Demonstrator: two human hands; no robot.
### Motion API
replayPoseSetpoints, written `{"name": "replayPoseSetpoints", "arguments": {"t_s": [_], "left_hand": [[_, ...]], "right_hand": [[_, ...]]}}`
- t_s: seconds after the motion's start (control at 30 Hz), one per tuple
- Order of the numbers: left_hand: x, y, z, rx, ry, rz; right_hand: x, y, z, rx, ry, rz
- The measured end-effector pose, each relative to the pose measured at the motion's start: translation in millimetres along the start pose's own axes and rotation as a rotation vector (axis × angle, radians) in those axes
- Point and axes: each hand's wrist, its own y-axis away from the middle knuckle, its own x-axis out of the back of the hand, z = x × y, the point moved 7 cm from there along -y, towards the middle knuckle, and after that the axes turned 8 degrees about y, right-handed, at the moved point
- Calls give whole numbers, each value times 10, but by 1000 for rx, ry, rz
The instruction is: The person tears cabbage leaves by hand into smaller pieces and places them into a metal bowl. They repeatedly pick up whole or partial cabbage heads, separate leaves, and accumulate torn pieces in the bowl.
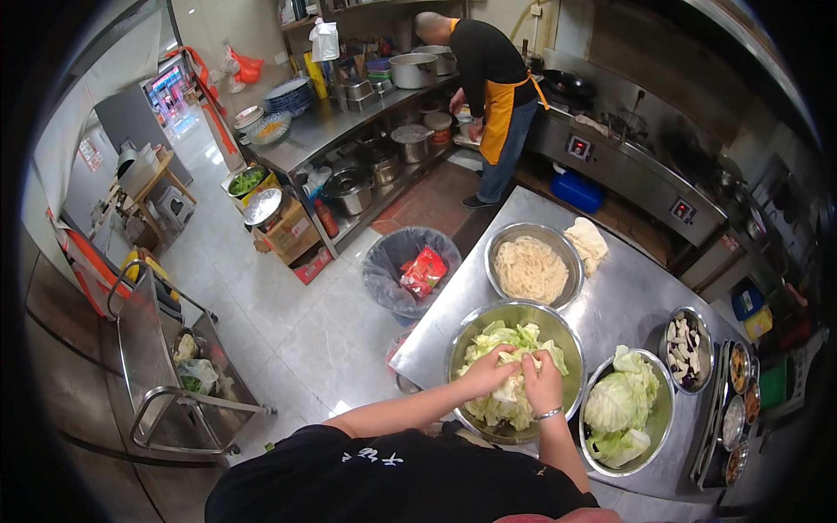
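Note:
Over a wide metal bowl of torn cabbage pieces, my two hands are close together. My left hand and my right hand, with a bracelet at its wrist, both pinch a pale green cabbage leaf, partly hidden by the fingers. Right of it, a second metal bowl holds a large piece of cabbage and loose leaves. Behind the first bowl stands a metal bowl of pale noodle-like strands, with a cream cloth beside it.
The steel table also carries a bowl of cut eggplant-like pieces and small ingredient bowls at right. A lined bin stands left, a steel cart farther left. A person in an orange apron bends at the back counter.

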Motion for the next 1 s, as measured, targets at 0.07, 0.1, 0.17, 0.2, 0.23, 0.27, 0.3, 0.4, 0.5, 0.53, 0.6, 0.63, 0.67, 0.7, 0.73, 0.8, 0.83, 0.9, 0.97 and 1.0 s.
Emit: {"name": "replayPoseSetpoints", "arguments": {"t_s": [0.07, 0.1, 0.17, 0.2, 0.23, 0.27, 0.3, 0.4, 0.5, 0.53, 0.6, 0.63, 0.67, 0.7, 0.73, 0.8, 0.83, 0.9, 0.97, 1.0], "left_hand": [[-9, -13, -31, -34, -3, 21], [-28, -7, -24, -72, -2, 19], [-42, 22, 0, -145, -5, 34], [-53, 14, -56, -63, 9, 12], [-25, 43, 49, -224, -143, 55], [2, 86, 141, -369, -273, 75], [13, 118, 206, -477, -425, 85], [101, 90, -11, -247, -552, -34], [253, 35, -163, -55, -332, 110], [296, 26, -168, -51, -255, 189], [280, 6, -220, 14, -51, 255], [219, 0, -270, 75, 78, 241], [158, -13, -311, 137, 229, 235], [107, -23, -308, 141, 258, 233], [44, -20, -321, 155, 309, 236], [-74, -23, -346, 175, 447, 197], [-62, -22, -319, 130, 267, 210], [-55, -25, -274, 75, -23, 210], [-49, -22, -183, -48, -22, 223], [-38, -19, -129, -103, -79, 244]], "right_hand": [[-39, -52, 30, 27, -92, 27], [-140, -76, 163, -123, -338, -34], [-404, -29, 438, -503, -827, -139], [-501, 9, 513, -586, -924, -149], [-542, 9, 582, -597, -909, -183], [-593, 14, 660, -638, -908, -249], [-638, 21, 709, -658, -943, -338], [-353, -166, 897, -416, -259, -303], [-92, -216, 819, -228, 196, -233], [-50, -174, 776, -237, 230, -255], [101, -65, 477, -78, 393, -93], [145, 22, 280, 28, 449, 4], [98, 67, 202, -12, 271, -52], [21, 127, 112, -23, 189, -109], [-68, 209, 2, -18, 114, -116], [-176, 266, -111, -23, 16, -66], [-165, 270, -83, -55, 48, -6], [-200, 232, 41, -128, 88, 20], [-225, 190, 77, -29, 37, 68], [-250, 148, 131, -34, -29, 70]]}}
